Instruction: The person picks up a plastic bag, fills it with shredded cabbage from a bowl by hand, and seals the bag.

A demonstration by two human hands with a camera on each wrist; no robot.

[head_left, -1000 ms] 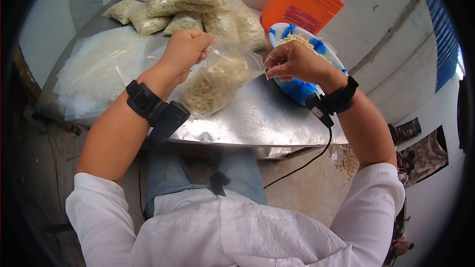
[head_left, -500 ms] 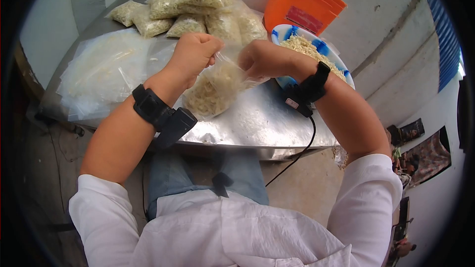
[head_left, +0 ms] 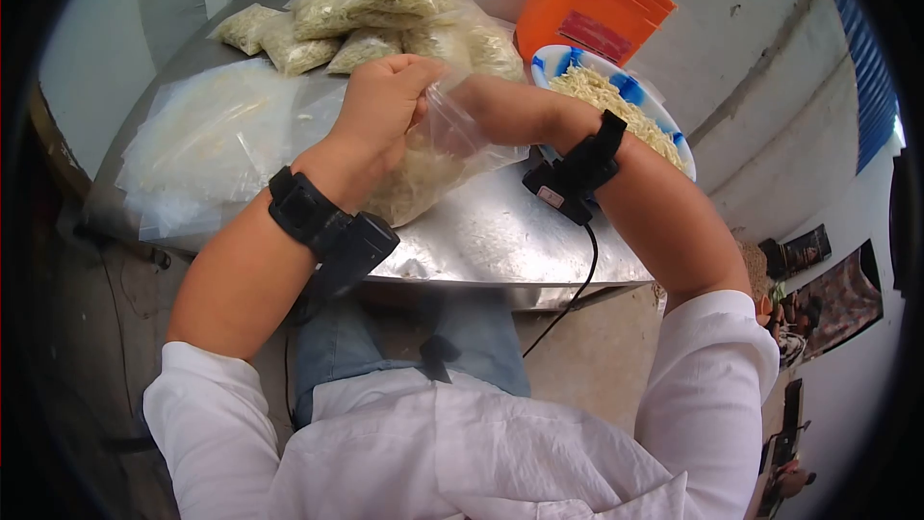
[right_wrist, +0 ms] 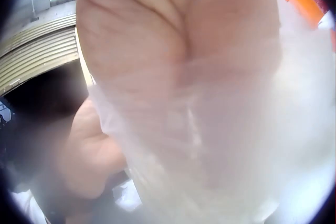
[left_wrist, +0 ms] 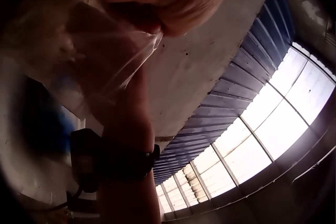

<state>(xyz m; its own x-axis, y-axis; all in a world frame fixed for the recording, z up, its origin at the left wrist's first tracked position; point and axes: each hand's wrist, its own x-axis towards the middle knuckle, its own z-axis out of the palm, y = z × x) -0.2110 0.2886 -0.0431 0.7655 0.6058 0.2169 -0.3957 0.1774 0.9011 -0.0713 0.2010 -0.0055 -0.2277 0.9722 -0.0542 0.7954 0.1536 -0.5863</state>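
My left hand point(head_left: 380, 106) pinches the upper edge of a clear plastic bag point(head_left: 462, 164), with thumb and curled fingers drawn together. Pale shreds point(head_left: 409, 188) fill the lower part of this bag, which is held over the metal table. My right hand point(head_left: 500, 111) reaches into the bag's mouth from the right. In the right wrist view, hazy plastic covers the lower part of its palm point(right_wrist: 173, 40). Its fingers are hidden inside, so I cannot tell what they hold. Plastic stretches from the left fingers across the right hand in the left wrist view.
Filled bags of shreds point(head_left: 366, 5) are piled at the table's back. Flat plastic bags point(head_left: 207, 140) lie stacked on the left. At the right stand a blue-and-white bowl point(head_left: 630, 87) of pale strands point(head_left: 602, 101) and an orange bucket point(head_left: 587, 0). The metal table's point(head_left: 481, 246) front edge is near my legs.
My right hand has moved left from beside the bowl into the bag's mouth. The left hand keeps its grip on the bag's edge and has shifted slightly right.
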